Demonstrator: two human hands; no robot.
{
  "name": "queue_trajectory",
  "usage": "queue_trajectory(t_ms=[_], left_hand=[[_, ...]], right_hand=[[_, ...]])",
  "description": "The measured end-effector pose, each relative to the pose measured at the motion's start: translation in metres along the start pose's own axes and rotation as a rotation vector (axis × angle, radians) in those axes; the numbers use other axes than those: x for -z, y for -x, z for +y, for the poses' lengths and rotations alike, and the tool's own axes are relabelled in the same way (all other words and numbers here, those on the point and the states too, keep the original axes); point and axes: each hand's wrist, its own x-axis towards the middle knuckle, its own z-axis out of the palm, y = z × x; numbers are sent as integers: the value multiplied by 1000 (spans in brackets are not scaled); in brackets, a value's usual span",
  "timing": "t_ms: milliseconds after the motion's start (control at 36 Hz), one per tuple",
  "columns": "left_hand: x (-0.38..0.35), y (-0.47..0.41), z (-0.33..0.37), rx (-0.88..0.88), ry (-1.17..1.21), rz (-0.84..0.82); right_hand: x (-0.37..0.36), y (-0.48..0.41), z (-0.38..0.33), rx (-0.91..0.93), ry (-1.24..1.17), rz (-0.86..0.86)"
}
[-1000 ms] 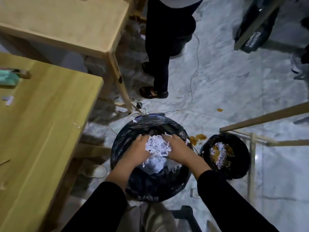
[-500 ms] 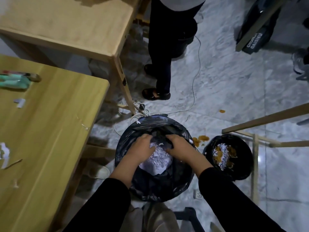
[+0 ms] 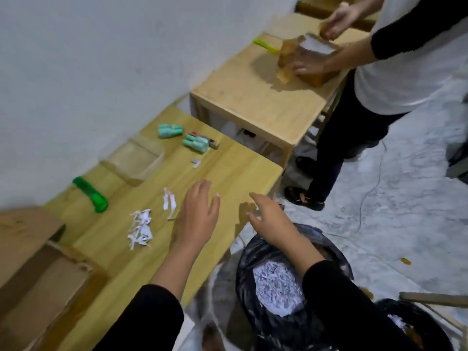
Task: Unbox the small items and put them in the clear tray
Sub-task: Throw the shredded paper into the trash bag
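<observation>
My left hand (image 3: 196, 219) hovers open over the wooden table (image 3: 228, 168), fingers spread, holding nothing. My right hand (image 3: 268, 219) is open too, at the table's near corner above a black-bagged bin (image 3: 253, 262). Two bundles of small mint-green items (image 3: 170, 130) (image 3: 196, 143) lie at the table's far end. A clear tray (image 3: 136, 160) stands by the wall. Shredded white paper (image 3: 141, 228) lies left of my left hand. An open cardboard box (image 3: 33, 274) sits at the lower left.
A green cutter (image 3: 90, 195) lies near the wall. White shreds (image 3: 276, 287) fill the bin. Another person (image 3: 379, 79) stands at a second wooden table (image 3: 253, 102), handling a cardboard box (image 3: 304, 59). A second dark bin (image 3: 415, 325) stands at the lower right on the marble floor.
Both hands have left the bin, where they pressed shredded paper down, and now reach open over the table. The view has swung up and left to the tabletop.
</observation>
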Motion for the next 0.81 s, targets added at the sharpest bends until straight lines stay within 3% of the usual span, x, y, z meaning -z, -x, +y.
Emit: queue_trajectory(t_ms=[111,306,583,806], left_hand=[[26,48,-77,203,-35,142],[20,137,-144,476,-97,118],[14,145,-151,468,-254,58],[15,135,-148,505,-278,51]], right_hand=[[-46,-7,-44,154,69,-29],[-129,-24,-97,487,254,-73],[-184,-75,-144,730,466,-220],[-160,-76,-104,639,410,-33]])
